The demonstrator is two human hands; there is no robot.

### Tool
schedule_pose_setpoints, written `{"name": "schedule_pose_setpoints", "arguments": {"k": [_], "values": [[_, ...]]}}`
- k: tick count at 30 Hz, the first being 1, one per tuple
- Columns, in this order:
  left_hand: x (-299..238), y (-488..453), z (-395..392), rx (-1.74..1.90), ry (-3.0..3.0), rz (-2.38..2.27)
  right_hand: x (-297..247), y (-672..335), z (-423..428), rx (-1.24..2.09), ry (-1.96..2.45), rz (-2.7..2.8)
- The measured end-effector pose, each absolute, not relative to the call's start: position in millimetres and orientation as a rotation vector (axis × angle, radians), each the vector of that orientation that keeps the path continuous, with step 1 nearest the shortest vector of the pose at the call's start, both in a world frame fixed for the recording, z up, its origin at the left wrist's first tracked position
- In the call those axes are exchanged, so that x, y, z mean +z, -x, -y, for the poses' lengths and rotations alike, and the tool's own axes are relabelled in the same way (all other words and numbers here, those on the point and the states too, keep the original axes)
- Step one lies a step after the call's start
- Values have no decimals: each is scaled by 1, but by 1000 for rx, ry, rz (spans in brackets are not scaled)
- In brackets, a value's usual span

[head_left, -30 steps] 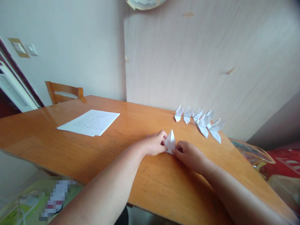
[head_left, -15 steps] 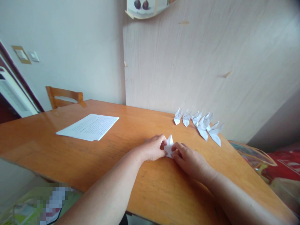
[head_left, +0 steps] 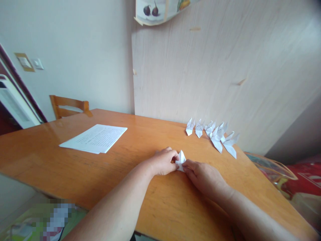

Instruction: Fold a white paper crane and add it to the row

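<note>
A small folded white paper [head_left: 181,160] with a pointed top is on the table between my two hands. My left hand [head_left: 166,162] pinches its left side, thumb and fingers closed on the edge. My right hand [head_left: 204,174] grips the lower right side with thumb and forefinger. Parts of the paper are covered by my fingertips. Beyond my right hand, several finished-looking folded paper cranes [head_left: 216,140] stand in a row near the wall.
The wooden table [head_left: 110,180] meets the wall at the back. A stack of written sheets [head_left: 94,139] lies on its left part. A wooden chair [head_left: 70,104] stands behind the far left edge. Red bags [head_left: 301,177] sit beyond the right edge.
The paper's pointed top appears shorter and wider than before. My right hand's fingers have closed in lower on the paper. The view has tilted slightly upward.
</note>
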State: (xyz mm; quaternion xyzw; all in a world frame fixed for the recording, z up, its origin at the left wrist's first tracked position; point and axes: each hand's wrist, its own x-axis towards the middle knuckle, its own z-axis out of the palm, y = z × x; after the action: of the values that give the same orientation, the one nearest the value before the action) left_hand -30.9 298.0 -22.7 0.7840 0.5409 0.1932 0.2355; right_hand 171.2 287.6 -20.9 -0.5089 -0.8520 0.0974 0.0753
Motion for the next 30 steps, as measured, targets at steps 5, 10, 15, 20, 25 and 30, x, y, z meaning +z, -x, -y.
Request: {"name": "schedule_pose_setpoints", "arguments": {"k": [5,10,15,20,25,30], "values": [[-21,31,-297,533,-2192,-1474,-22,-172,-289,308,1513,2534],[-21,30,-297,537,-2209,-1468,-24,-174,-290,357,1484,2497],[-19,30,-297,519,-2191,-1474,-32,-181,-300,529,1403,2406],[-17,28,-296,528,-2187,-1497,-32,-184,-305,491,1282,2317],[-16,27,-294,551,-2190,-1511,-20,-181,-294,302,1043,2519],[-14,26,-293,556,-2241,-1521,-16,-179,-289,263,999,2628]]}}
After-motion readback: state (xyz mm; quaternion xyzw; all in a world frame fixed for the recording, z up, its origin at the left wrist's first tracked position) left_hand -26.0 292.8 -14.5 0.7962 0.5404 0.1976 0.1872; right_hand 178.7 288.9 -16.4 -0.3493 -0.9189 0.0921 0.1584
